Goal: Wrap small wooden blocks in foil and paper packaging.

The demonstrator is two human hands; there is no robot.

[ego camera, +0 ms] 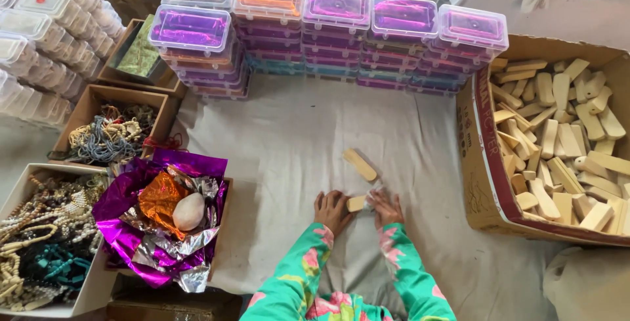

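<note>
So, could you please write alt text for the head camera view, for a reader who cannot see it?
A person's left hand and right hand hold a small wooden block and a clear wrapper over a white cloth. Another wooden piece lies just beyond. A cardboard box of wooden pieces stands right, stacked plastic cases behind, bead boxes left.

**Wooden block and clear wrap, held low on the cloth**

A small pale wooden block [356, 203] sits between the two hands, just above the white cloth. It is short, squarish and light tan, lying roughly flat, its left end against the fingers. At its 3 o'clock, touching it, is a crumpled bit of clear wrap [375, 194], shiny and see-through; its exact shape is hard to tell. At the block's 12 o'clock, near but apart, a longer wooden piece [359, 164] lies flat on the cloth, pale, rounded at the ends, angled from 10 to 4 o'clock.
</note>
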